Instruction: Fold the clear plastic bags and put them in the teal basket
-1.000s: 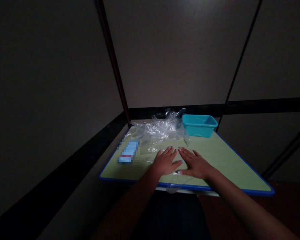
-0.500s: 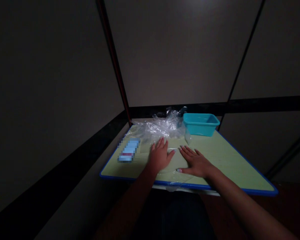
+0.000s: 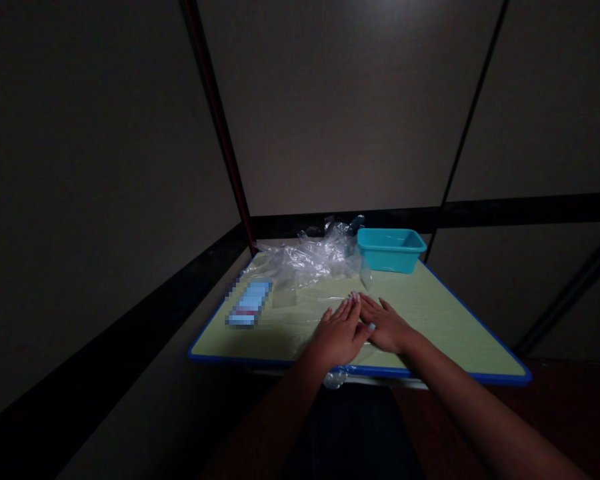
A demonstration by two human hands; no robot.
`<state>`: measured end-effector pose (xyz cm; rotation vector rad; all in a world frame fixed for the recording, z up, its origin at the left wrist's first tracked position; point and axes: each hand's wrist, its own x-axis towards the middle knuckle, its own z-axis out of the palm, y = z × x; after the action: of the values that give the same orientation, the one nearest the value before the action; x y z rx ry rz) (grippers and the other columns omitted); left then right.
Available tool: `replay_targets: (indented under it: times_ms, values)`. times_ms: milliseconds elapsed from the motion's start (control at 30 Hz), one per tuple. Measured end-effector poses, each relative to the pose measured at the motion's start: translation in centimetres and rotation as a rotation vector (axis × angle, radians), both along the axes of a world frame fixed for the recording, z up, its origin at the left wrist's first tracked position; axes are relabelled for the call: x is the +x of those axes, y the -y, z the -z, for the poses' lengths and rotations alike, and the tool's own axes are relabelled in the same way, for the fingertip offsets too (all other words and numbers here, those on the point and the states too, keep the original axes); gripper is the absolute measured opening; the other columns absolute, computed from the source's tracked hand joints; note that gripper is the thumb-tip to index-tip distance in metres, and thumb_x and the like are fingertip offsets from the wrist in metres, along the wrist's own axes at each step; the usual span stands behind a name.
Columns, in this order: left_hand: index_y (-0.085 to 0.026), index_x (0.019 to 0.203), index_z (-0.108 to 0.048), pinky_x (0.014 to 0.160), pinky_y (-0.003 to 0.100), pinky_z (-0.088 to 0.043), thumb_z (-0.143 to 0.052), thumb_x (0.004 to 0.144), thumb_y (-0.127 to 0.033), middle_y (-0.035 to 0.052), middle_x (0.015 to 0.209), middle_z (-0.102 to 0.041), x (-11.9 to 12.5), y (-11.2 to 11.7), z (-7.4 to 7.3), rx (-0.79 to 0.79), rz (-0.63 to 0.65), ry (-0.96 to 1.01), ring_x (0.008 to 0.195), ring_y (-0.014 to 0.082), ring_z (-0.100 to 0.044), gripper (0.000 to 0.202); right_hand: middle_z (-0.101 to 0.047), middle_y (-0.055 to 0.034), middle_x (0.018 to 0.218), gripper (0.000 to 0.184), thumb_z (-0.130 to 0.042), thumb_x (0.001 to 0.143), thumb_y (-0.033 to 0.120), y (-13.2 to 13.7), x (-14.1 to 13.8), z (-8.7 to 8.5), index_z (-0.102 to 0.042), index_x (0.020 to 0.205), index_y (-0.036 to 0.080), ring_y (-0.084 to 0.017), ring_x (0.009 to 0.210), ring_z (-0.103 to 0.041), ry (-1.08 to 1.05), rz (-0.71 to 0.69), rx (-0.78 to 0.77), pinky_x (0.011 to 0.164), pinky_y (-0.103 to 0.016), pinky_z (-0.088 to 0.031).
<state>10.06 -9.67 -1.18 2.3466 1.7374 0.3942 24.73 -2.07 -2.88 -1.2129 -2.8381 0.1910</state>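
Note:
My left hand (image 3: 339,335) lies flat and palm down near the front of the table, its fingers stretched out. Beside it my right hand (image 3: 387,327) also rests palm down with its fingers extended. The two hands touch, and my left thumb partly covers the right hand. Under them is a thin clear plastic bag (image 3: 305,319), spread flat, with one end hanging over the front edge. Its full outline is hard to make out against the table. Neither hand grips anything.
Crumpled clear plastic bags (image 3: 313,259) are heaped at the back of the light green table (image 3: 445,333), which has a blue rim. A turquoise basin (image 3: 391,257) stands at the back right. At the left lies a pixelated, phone-like rectangle (image 3: 250,303). Walls (image 3: 340,120) enclose the back and left.
My left hand has slid right and toward me, from the middle of the plastic to against my right hand. The right hand stays flat. The view has shifted slightly.

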Motion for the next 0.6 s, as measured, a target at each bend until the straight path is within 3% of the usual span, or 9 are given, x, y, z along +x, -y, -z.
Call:
replay_targets:
  times_ms: [167, 433, 600]
  values:
    - [-0.017, 0.143, -0.021, 0.110, 0.048, -0.016, -0.013, 0.088, -0.059, 0.0055, 0.150, -0.019, -2.0, 0.6, 0.6, 0.014, -0.046, -0.137, 0.139, 0.0197, -0.013, 0.070, -0.014, -0.0056, 0.149, 0.063, -0.012, 0.091, 0.051, 0.0, -0.2, 0.2, -0.017, 0.145, 0.018, -0.023, 0.137, -0.013, -0.021, 0.013, 0.022, 0.108, -0.052, -0.014]
    - [-0.023, 0.142, -0.023, 0.108, 0.050, -0.022, -0.020, 0.090, -0.056, 0.0046, 0.150, -0.019, -6.3, 1.2, 0.7, 0.015, -0.134, -0.224, 0.138, 0.0209, -0.017, 0.062, -0.013, -0.0048, 0.149, 0.067, -0.015, 0.089, 0.059, 0.2, 0.0, 0.0, -0.014, 0.145, 0.022, -0.025, 0.137, -0.013, -0.020, 0.007, 0.056, 0.108, -0.052, -0.016]
    - [-0.021, 0.142, -0.023, 0.108, 0.049, -0.022, -0.021, 0.090, -0.054, 0.0054, 0.150, -0.021, -7.2, 1.4, 0.9, 0.036, -0.160, -0.230, 0.138, 0.0212, -0.017, 0.062, -0.015, -0.0046, 0.149, 0.068, -0.018, 0.088, 0.060, 0.3, 0.1, -0.1, -0.014, 0.145, 0.023, -0.026, 0.137, -0.013, -0.025, 0.001, 0.064, 0.107, -0.053, -0.016]
